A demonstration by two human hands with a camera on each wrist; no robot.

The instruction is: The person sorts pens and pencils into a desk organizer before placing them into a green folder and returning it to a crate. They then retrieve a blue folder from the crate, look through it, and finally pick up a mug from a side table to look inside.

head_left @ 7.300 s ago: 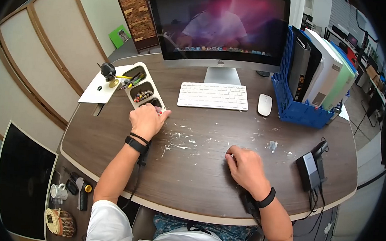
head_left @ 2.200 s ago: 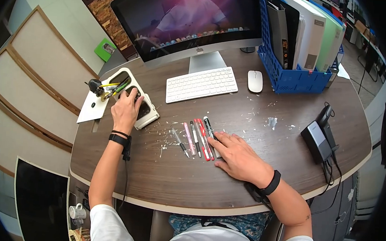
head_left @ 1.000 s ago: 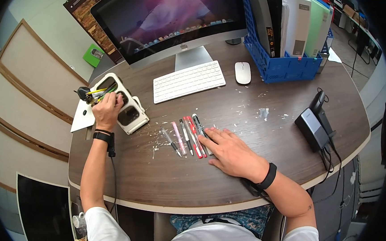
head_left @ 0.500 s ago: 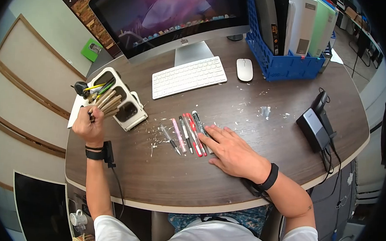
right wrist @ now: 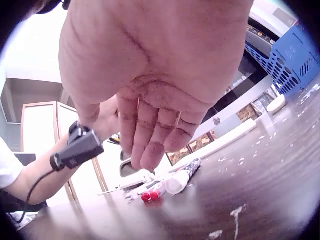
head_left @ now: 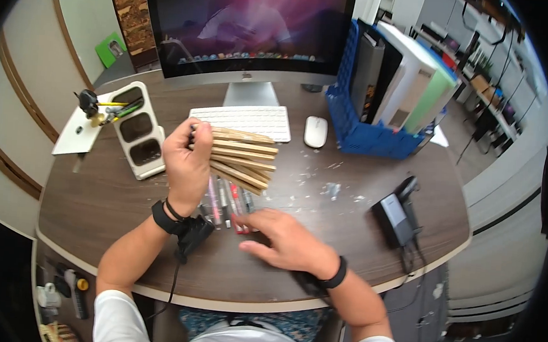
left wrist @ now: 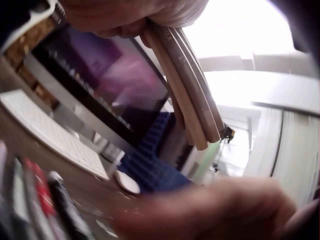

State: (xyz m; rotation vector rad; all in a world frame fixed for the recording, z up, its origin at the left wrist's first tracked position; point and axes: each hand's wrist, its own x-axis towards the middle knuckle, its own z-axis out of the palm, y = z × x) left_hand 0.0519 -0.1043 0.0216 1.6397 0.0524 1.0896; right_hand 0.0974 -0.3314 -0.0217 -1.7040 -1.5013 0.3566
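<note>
My left hand (head_left: 187, 162) grips a bundle of plain wooden pencils (head_left: 243, 153), held up in front of the keyboard with their ends fanned toward the right. Beneath them several pens (head_left: 224, 202) lie side by side on the desk, partly covered by the bundle and blurred. My right hand (head_left: 291, 239) hovers palm down at the right of the pens, fingers stretched out and holding nothing. In the right wrist view its palm (right wrist: 155, 55) is above the pens, with a white-ended marker (right wrist: 184, 177) and red pen caps (right wrist: 150, 196) below the fingertips.
A white desk organizer (head_left: 140, 139) stands at the left, pens in its far compartment. Behind are a keyboard (head_left: 258, 120), a mouse (head_left: 315, 132) and a monitor (head_left: 252, 30). Right are a blue file rack (head_left: 378, 140) and a black device with cables (head_left: 397, 221). White scraps dot the desk.
The left hand has taken the pencils out of the organizer and swung them right, over the pens. The right hand, flat beside the pens before, has lifted. The pens were laid out earlier.
</note>
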